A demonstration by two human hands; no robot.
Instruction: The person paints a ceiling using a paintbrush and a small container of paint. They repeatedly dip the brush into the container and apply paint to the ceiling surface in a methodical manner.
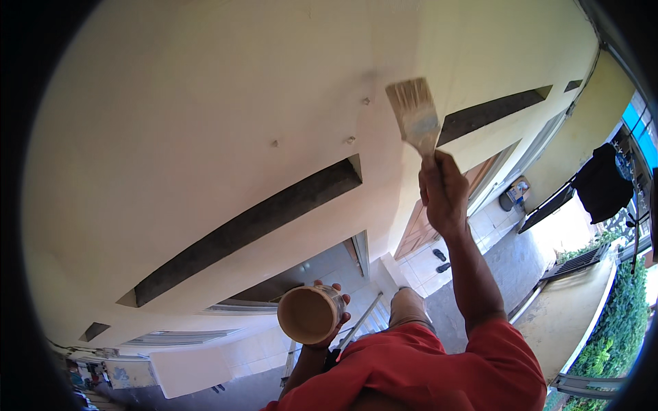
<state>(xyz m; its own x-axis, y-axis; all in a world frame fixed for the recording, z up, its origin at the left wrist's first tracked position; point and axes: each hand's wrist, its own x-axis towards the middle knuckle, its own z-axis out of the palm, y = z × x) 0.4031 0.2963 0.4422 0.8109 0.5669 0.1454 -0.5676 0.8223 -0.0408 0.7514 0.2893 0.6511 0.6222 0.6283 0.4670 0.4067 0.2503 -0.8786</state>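
From the head camera, the right hand (pixel 443 195) is raised and closed around the handle of a wide paintbrush (pixel 415 115), whose bristles touch or nearly touch the cream wall (pixel 205 103) (the fisheye bend makes contact hard to judge). Lower down, the left hand (pixel 330 320) grips a small paint can (pixel 310 314) from behind, its open mouth tilted toward the camera, above a ladder (pixel 363 322).

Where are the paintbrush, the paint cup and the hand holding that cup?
paintbrush (pixel 415 116): head view, on the bristles and ferrule above the right hand.
paint cup (pixel 310 314): head view, on the cream paint inside its open mouth.
left hand (pixel 337 312): head view, on the fingers wrapped round the cup's side.
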